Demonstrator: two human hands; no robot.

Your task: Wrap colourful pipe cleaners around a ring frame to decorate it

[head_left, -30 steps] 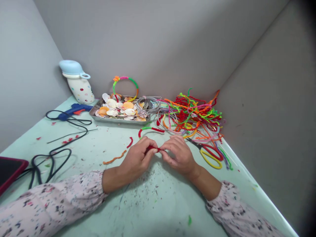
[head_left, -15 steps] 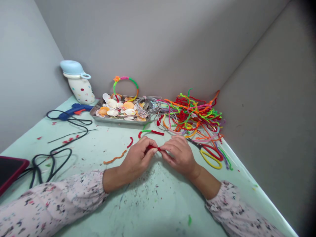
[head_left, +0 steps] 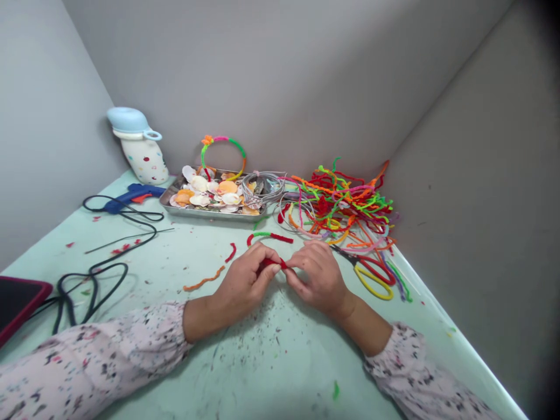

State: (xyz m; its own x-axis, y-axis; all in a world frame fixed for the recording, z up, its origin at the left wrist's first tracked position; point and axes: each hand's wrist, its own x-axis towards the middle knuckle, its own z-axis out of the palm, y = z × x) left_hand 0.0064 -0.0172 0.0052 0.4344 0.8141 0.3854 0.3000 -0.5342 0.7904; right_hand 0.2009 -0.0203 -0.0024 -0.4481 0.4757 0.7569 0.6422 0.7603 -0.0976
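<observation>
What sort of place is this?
Looks like a craft table: a hot glue gun, a metal tray of seashells, a heap of colourful pipe cleaners, and a red pipe cleaner held between the left hand and right hand.

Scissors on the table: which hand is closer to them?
Right. The right hand is just beside the scissors, and the left hand is farther away, on the other side of the right hand.

Red pipe cleaner [head_left: 270, 264] — fuzzy, short, bent — pinched between left hand [head_left: 245, 286] and right hand [head_left: 317, 277], partly hidden by fingers.
</observation>
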